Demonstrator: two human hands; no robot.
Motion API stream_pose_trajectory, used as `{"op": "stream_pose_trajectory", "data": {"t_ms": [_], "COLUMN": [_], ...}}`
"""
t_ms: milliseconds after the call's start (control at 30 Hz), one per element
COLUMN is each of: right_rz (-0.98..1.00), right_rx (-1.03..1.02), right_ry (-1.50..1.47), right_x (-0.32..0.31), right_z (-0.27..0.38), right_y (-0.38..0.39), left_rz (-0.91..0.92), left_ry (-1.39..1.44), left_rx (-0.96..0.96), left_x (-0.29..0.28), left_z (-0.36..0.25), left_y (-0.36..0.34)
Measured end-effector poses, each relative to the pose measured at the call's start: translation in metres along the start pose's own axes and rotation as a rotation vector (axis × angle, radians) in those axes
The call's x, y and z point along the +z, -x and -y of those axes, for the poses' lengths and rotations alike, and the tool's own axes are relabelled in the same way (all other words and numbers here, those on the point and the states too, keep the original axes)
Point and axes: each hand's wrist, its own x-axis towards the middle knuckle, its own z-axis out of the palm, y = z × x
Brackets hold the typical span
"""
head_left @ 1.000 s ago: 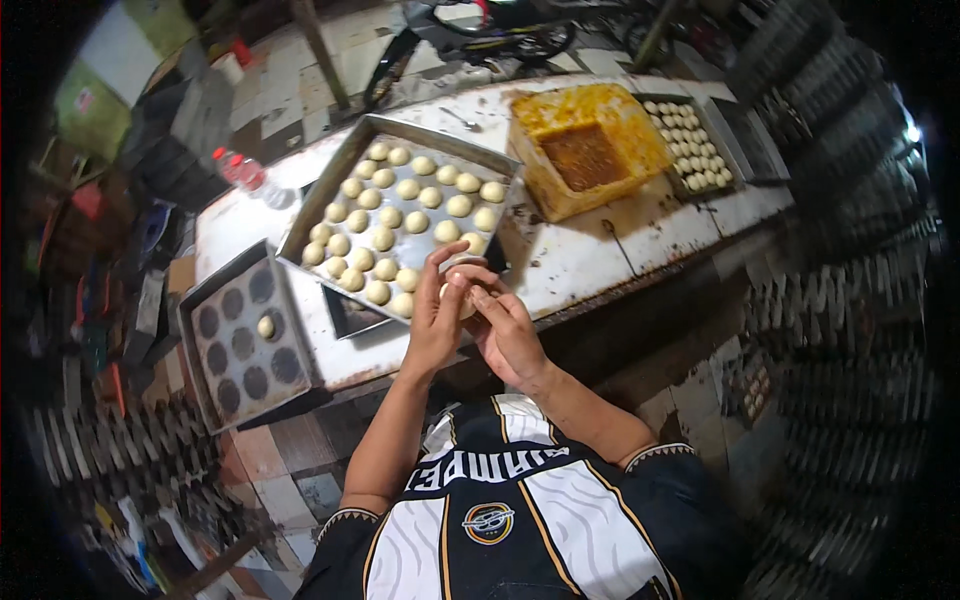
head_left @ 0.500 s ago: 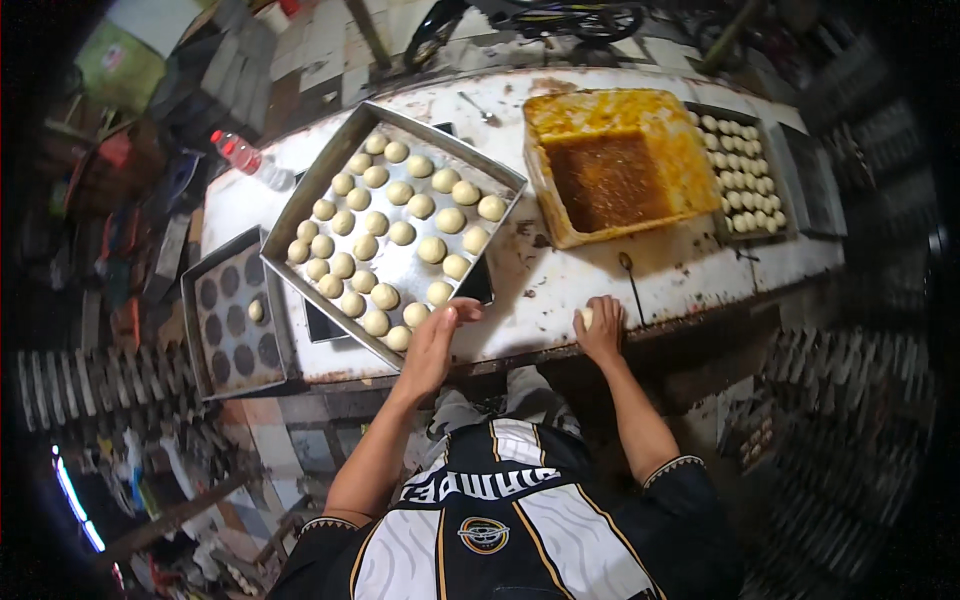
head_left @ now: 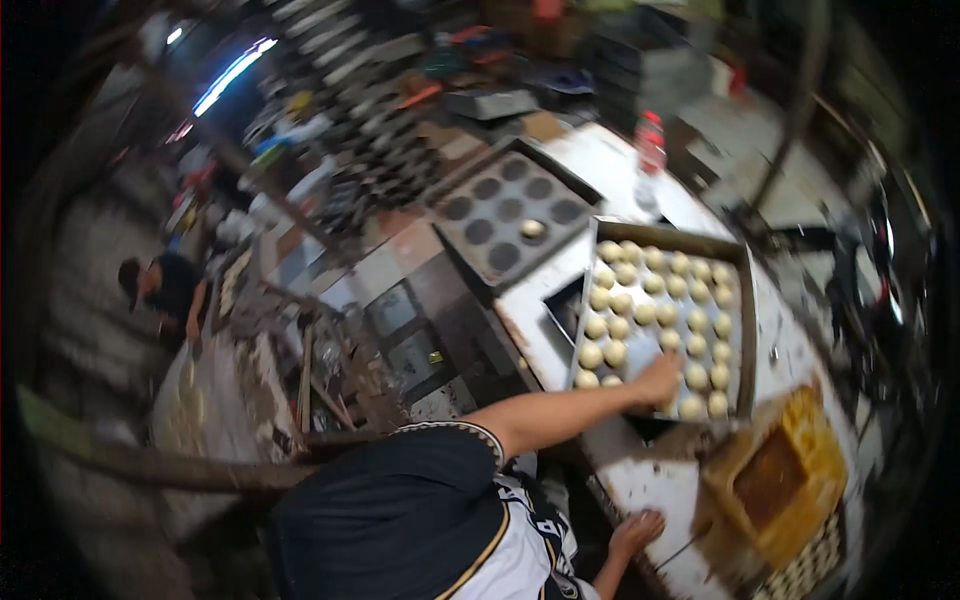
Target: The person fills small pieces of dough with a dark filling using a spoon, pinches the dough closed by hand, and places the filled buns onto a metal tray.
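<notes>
My left hand (head_left: 657, 382) reaches over a large square metal tray (head_left: 744, 330) and is among the rows of pale round dough balls (head_left: 646, 314) in it. Motion smears its fingers, so whether they grip a ball is unclear. At the near edge of the white table (head_left: 655, 484), my right hand (head_left: 637, 533) rests with its fingers curled down. Whatever lies beneath that palm is hidden. The tray sits tilted on top of a darker pan, just beyond the table's edge from my body.
A tray with round dark moulds (head_left: 511, 209) holds one dough ball. Past it stands a red-capped clear bottle (head_left: 649, 165). An orange-smeared tub (head_left: 815, 460) and another dough tray (head_left: 805, 562) lie to the right. Another person (head_left: 172, 300) works at far left.
My view has swung left, shifting the table rightward in it. My left hand has gone from the tray's near corner to among the dough balls. The ball seen under my right hand is now hidden.
</notes>
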Motion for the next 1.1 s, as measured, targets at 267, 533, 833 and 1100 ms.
{"op": "stream_pose_trajectory", "data": {"t_ms": [267, 533, 833, 1100], "right_rz": [-0.256, 0.053, 0.230, 0.393], "right_rx": [-0.046, 0.660, -0.352, -1.054], "right_ry": [0.109, -0.643, -0.746, -0.330], "right_x": [0.000, -0.086, -0.085, 0.118], "right_z": [0.005, 0.061, 0.481, 0.641], "right_y": [-0.031, -0.014, -0.242, -0.363], "left_rz": [-0.179, -0.074, -0.351, -0.471], "left_ry": [0.287, 0.585, 1.253, 1.174], "left_rx": [0.151, 0.088, -0.297, -0.506], "left_x": [-0.108, -0.228, -0.383, -0.470], "left_z": [-0.037, 0.015, 0.182, 0.269], "left_y": [0.070, 0.148, 0.218, 0.248]}}
